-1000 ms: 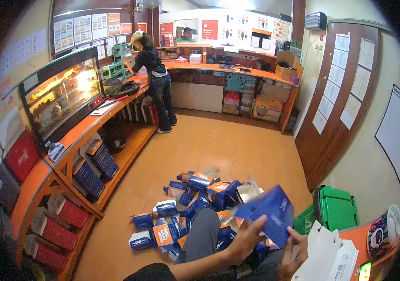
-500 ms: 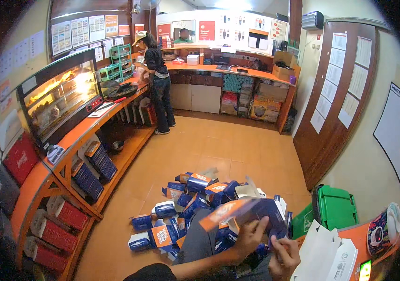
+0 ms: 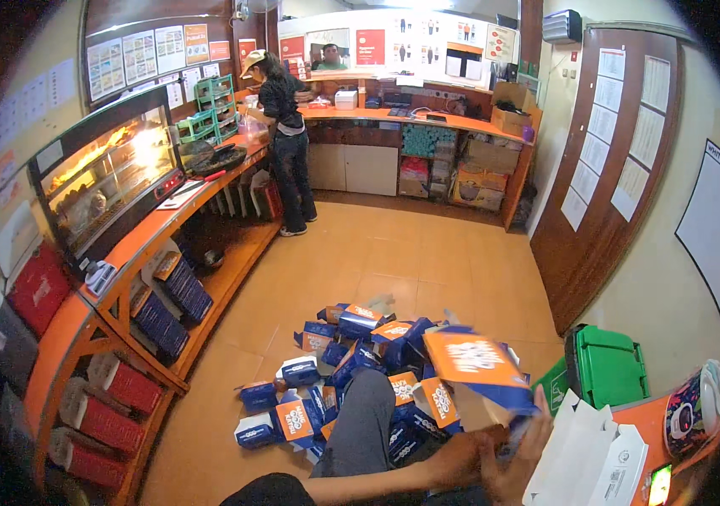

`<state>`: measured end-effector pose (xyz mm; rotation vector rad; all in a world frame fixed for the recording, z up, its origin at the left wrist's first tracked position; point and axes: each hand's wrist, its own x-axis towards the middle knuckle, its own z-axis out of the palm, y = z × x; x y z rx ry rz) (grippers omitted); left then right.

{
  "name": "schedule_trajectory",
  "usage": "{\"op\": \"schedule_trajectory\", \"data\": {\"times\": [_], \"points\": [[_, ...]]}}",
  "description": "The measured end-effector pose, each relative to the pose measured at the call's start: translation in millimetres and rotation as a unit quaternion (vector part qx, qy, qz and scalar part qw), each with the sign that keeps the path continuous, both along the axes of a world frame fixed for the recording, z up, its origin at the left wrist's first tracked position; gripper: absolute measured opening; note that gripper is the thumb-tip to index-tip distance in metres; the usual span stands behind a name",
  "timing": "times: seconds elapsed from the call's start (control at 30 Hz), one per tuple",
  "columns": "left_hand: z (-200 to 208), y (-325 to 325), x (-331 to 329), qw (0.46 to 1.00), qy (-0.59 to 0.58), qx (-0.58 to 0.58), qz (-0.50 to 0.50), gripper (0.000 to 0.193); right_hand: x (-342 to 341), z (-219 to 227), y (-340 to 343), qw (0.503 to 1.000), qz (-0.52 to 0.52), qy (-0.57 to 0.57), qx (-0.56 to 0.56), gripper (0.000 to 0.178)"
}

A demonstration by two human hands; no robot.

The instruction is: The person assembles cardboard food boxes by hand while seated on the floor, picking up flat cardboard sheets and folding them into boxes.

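Observation:
A blue and orange cardboard food box (image 3: pixel 476 361), blurred by motion, is held up in front of me over my lap. My left hand (image 3: pixel 471 455) grips its near end from the left, its fingers partly hidden. Around the same end from the right is my right hand (image 3: pixel 522 451), fingers pressed along the cardboard. A heap of folded blue and orange boxes (image 3: pixel 358 358) lies on the floor beyond and beside my knee (image 3: pixel 364 413). By my right hand, a stack of flat white cartons (image 3: pixel 586 460) rests on an orange surface.
A green bin (image 3: pixel 609 367) stands at the right, near a patterned tub (image 3: pixel 690 413) and a lit screen (image 3: pixel 660 485). On the left runs an orange counter (image 3: pixel 136 261) with a lit food warmer (image 3: pixel 111 173). A co-worker (image 3: pixel 284 135) stands at its far end.
The box has swung up and turned, so its orange panel now faces me. Both my hands have shifted to its near end. Across the room, the co-worker's arm has moved.

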<state>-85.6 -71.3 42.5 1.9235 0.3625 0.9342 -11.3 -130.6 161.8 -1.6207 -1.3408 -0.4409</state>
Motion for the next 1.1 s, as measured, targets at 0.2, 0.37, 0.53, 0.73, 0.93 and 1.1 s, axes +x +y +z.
{"op": "schedule_trajectory", "data": {"times": [0.2, 0.37, 0.53, 0.73, 0.93, 1.1], "points": [[14, -10, -10, 0.986, 0.151, 0.07, 0.007, 0.06, 41, -38, -9, 0.949, 0.048, 0.272, 0.153, 0.042], [-16, 2, -29, 0.989, 0.119, 0.091, 0.001, 0.058, 36, -58, -28, 1.0, -0.001, 0.0, -0.013, 0.037], [-28, -5, -37, 0.983, 0.148, 0.102, -0.029, 0.056, 25, -53, -12, 1.0, 0.007, 0.022, 0.009, 0.035], [-32, -9, -27, 0.976, 0.165, 0.127, -0.055, 0.054, 28, -49, -11, 0.995, 0.001, 0.099, 0.019, 0.032], [-36, -10, -22, 0.968, 0.179, 0.16, -0.07, 0.052, 22, -48, 1, 0.999, -0.03, 0.031, 0.009, 0.029], [-31, -1, -9, 0.953, 0.197, 0.229, -0.037, 0.05, 44, -65, 9, 0.982, 0.098, 0.16, -0.003, 0.037]]}}
